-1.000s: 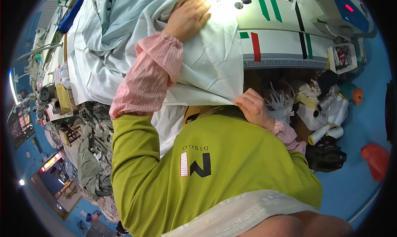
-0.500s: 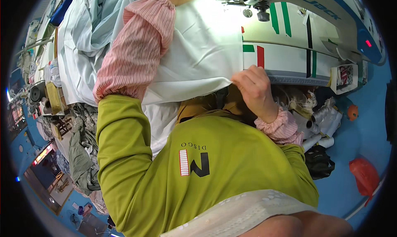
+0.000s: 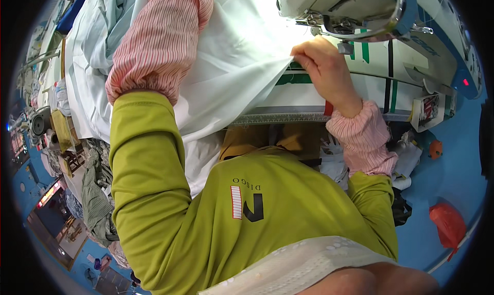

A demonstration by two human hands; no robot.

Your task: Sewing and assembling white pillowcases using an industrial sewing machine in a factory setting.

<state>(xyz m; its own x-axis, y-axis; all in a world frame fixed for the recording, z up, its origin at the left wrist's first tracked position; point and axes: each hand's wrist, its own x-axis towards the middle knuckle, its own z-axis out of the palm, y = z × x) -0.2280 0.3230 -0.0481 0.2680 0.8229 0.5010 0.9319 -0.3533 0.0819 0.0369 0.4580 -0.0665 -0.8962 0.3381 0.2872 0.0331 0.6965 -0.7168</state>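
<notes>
My right hand (image 3: 327, 71) is closed in a pinch on the edge of a smooth white cloth (image 3: 221, 84), just below the head of a sewing machine (image 3: 339, 12). From the pinched corner the cloth's edge slopes down to the left, over the table's front edge. On the left, my left forearm in a pink striped sleeve (image 3: 154, 42) reaches over the cloth and leaves the picture at the top. My left hand is out of sight. Bright lamp light washes out the cloth beside the machine.
A ruler strip (image 3: 288, 115) runs along the front of the white table. Pale blue-grey cloth (image 3: 114, 22) is heaped at the upper left. At the right stand a small white box (image 3: 428, 111) and, lower down, a red plastic bag (image 3: 447, 223). Crumpled striped cloth (image 3: 98, 192) hangs at the left.
My right hand has moved up and away from me, lifting the cloth's edge toward the machine and baring more of the ruler strip. My left hand has passed out of the top of the picture.
</notes>
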